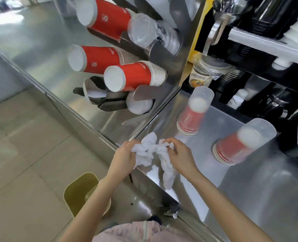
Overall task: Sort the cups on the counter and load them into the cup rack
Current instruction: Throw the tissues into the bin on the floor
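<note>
Your left hand (125, 154) and right hand (180, 154) both pinch a crumpled white cloth (155, 154) at the steel counter (249, 189) edge. Two upturned sleeved red-cup stacks (193, 112) (240, 144) stand apart to the right of your grip; the wall cup rack (144, 92) holds red cups.

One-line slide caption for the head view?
Both hands, left and right, bunch a white cloth at the counter edge beside two cup stacks.

Counter: two cup stacks (194, 111) (240, 142); one cloth (155, 154).
</note>
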`<move>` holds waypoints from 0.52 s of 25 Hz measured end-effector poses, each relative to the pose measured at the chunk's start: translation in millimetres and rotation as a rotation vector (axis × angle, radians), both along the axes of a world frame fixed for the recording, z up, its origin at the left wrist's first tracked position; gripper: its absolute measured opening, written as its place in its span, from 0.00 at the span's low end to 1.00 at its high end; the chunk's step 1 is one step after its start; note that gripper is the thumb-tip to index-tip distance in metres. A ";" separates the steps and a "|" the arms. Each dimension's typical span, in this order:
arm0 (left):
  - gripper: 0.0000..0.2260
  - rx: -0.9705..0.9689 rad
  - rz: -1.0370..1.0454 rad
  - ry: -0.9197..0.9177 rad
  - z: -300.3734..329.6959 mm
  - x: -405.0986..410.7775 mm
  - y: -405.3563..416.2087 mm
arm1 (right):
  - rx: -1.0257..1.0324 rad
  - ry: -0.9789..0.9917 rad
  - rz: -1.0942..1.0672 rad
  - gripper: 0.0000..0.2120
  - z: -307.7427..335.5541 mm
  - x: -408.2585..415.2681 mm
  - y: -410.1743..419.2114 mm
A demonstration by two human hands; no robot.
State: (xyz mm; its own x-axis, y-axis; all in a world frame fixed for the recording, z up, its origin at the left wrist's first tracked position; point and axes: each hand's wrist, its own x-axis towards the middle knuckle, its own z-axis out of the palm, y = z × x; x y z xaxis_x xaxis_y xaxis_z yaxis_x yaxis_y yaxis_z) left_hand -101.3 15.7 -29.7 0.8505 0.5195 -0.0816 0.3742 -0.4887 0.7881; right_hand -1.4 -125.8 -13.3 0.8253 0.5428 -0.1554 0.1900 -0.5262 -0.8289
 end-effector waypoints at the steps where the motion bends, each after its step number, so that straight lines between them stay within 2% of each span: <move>1: 0.13 0.008 0.038 0.005 1.1 -12.2 8.1 | 0.007 0.027 0.009 0.10 1.5 -9.2 12.4; 6: 0.08 -0.009 0.176 0.016 3.3 -77.4 44.4 | -0.041 0.160 0.051 0.12 1.8 -58.9 66.1; 8: 0.02 -0.028 0.213 0.052 -1.5 -104.3 59.6 | -0.052 0.204 0.073 0.14 0.6 -81.8 84.7; 11: 0.14 -0.069 0.251 0.121 -7.9 -145.7 78.9 | -0.068 0.258 0.108 0.25 -4.4 -119.8 108.8; 13: 0.15 -0.117 0.285 0.132 -10.8 -173.9 90.1 | -0.112 0.289 0.127 0.31 -9.3 -146.3 121.8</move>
